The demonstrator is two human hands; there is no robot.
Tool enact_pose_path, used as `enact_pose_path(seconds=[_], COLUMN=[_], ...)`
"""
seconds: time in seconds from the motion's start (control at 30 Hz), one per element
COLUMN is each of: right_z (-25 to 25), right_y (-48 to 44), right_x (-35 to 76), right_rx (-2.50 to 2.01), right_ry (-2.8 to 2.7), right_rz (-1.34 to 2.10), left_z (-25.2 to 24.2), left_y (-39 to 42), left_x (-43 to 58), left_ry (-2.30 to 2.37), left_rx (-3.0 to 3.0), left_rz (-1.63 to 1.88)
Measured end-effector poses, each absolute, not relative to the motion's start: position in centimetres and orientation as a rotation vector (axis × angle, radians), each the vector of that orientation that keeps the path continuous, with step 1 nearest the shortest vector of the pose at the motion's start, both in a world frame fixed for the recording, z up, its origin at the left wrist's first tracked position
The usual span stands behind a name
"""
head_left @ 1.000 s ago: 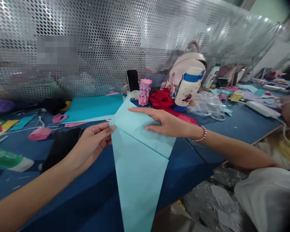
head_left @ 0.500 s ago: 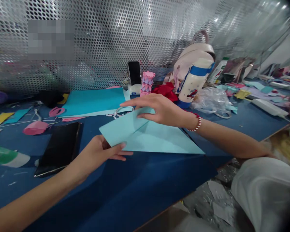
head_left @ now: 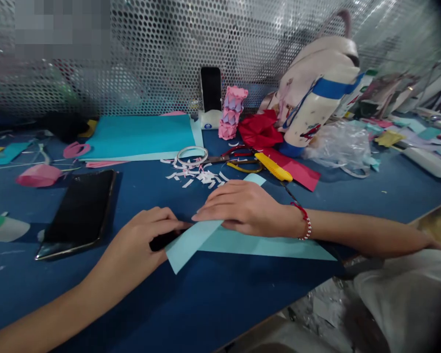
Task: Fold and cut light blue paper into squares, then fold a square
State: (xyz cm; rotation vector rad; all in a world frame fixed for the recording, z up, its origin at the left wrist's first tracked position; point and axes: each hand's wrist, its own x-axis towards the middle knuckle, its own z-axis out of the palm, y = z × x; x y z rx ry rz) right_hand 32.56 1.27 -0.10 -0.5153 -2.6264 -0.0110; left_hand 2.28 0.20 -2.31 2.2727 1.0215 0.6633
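A sheet of light blue paper (head_left: 264, 246) lies folded on the blue table, its long edge running off to the right. A folded strip of it sticks out slantwise at the left, and another corner shows behind my right hand. My right hand (head_left: 252, 208), with a red and beaded bracelet at the wrist, is closed over the fold, its fingers bent together and pressing down. Closed at the paper's left end is my left hand (head_left: 143, 240), fingertips at the slanted strip; its thumb is hidden.
Behind the hands are white paper scraps (head_left: 206, 177), a tape roll (head_left: 192, 155), scissors (head_left: 244, 166) and a yellow cutter (head_left: 274, 166). A black phone (head_left: 79, 213) lies left. Blue sheets (head_left: 143, 137), a pink folded-paper tower (head_left: 233, 113) and a bottle (head_left: 318, 113) are farther back.
The paper has been lowered and folded into a narrower shape. My right hand has moved down onto the fold, and my left hand has shifted to its left end. The view has tilted down.
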Motion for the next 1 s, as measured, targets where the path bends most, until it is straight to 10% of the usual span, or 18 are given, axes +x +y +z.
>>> enact_pose_path(seconds=[1.0], right_z=[-0.5], right_y=[-1.8], right_x=[33.0], right_rx=[-0.556], right_ry=[-2.784], right_rz=[-0.036], left_z=[-3.2], left_y=[-3.4], left_x=[-1.9], left_ry=[1.053], left_rx=[2.714], left_rz=[0.742])
